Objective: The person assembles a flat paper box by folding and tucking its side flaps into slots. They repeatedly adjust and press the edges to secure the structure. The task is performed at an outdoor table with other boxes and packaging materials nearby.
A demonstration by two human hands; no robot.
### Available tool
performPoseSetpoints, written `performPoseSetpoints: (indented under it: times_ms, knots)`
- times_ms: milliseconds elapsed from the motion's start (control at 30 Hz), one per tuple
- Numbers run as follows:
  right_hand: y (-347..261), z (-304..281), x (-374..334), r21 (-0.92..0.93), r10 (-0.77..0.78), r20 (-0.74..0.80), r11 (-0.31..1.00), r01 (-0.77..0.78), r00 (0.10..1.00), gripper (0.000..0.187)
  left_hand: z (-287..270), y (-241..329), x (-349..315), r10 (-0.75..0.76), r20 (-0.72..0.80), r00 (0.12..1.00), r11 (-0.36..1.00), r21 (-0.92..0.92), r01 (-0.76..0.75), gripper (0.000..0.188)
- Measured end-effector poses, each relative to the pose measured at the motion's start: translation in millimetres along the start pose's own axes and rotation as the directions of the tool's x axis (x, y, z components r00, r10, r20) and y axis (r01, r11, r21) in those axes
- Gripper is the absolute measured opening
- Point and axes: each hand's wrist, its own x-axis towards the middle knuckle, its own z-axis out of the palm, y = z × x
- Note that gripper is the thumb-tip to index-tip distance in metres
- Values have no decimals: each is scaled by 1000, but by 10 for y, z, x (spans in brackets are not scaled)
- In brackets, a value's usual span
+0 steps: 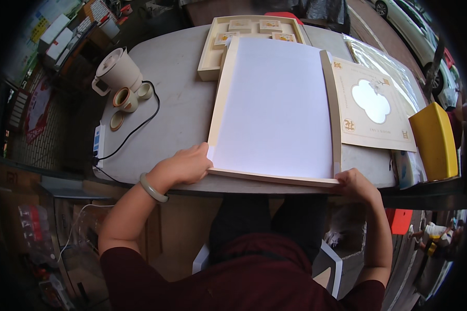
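On the table (161, 124) in front of me lies a large cardboard box blank (275, 109). Its inside is white, and its cream side walls stand partly folded up along the left, right and near edges. My left hand (191, 163) pinches the near left corner, fingers closed round the edge next to a pale tab. At the near right corner my right hand (354, 184) is closed on the same blank, its fingertips partly hidden. A cream printed sheet (353, 136) with a flower-shaped white cutout lies against the right wall.
Behind the blank stands a cream tray (209, 66) with several small boxes. To the left are a kettle (120, 70), a brown-rimmed cup (125, 100), a small cup, a lid and a power strip (98, 139) with a black cord. A yellow box (435, 142) stands at the right edge.
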Motion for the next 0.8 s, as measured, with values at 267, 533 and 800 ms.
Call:
performPoseSetpoints:
  times_ms: [267,533,800]
  knots:
    - [14,13,-7,14,-13,-18,1000,13,1000,19,-98,1,226,8,158,987,998,55,-17,17]
    - [41,17,8,12,-1,-3,1000,1,1000,20,-249,-204,366,109,120,987,953,-296,-70,14]
    - [7,17,2,49,16,0,999,-16,1000,21,-285,-211,271,94,123,988,931,-364,-44,13]
